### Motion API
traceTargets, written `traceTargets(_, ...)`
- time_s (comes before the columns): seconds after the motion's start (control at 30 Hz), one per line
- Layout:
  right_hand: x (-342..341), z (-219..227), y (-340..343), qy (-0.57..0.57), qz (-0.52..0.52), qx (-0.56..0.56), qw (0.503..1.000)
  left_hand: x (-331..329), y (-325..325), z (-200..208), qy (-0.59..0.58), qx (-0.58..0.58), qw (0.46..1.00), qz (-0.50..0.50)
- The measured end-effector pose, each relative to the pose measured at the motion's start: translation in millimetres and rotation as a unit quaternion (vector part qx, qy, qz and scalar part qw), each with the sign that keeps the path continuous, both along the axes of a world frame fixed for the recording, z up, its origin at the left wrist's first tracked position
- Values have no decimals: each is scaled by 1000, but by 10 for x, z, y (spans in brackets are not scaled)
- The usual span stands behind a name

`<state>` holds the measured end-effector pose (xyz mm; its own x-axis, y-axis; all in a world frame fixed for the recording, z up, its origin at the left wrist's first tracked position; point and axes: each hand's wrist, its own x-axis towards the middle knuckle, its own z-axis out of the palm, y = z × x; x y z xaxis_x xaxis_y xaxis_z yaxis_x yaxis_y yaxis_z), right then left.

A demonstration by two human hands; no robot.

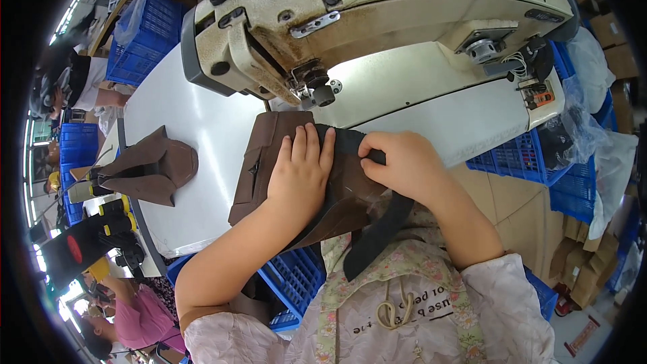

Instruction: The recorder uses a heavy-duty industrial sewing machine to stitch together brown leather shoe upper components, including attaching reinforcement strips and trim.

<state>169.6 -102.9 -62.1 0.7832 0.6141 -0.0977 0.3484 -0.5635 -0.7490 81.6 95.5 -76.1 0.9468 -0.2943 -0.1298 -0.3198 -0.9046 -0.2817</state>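
Note:
A brown leather-like bag piece (pixel 264 152) lies at the front edge of the white sewing table, just below the head of a large cream sewing machine (pixel 377 7). My left hand (pixel 300 168) rests flat on it, fingers stretched toward the machine. A black strip (pixel 381 236) runs along the piece's right side, its loose end hanging toward my lap. Pinched between thumb and curled fingers, the strip is in my right hand (pixel 401 162). The presser foot area (pixel 317 91) sits just beyond my fingertips; where the needle meets the work is not visible.
Another folded brown piece (pixel 151 165) lies on the table (pixel 209 209) to the left. Blue crates stand around: one at far left (pixel 138 34), one under the table (pixel 293 283), one at right (pixel 512 158). Other people sit at the left. Cardboard (pixel 590 266) is stacked at right.

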Motion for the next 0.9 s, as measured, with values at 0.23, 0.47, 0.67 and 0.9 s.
traceTargets(0.23,-46,114,123,-231,81,-151,958,-11,-29,-53,12,46,999,7)
traceTargets(0.47,-323,-128,313,-243,181,-139,943,26,-3,-22,21,-4,1000,8)
traceTargets(0.67,-327,-229,167,-271,156,-104,944,-83,95,-99,-35,-135,990,16)
traceTargets(0.9,140,-106,200,-162,244,-44,955,77,224,-42,-67,-83,994,-21)
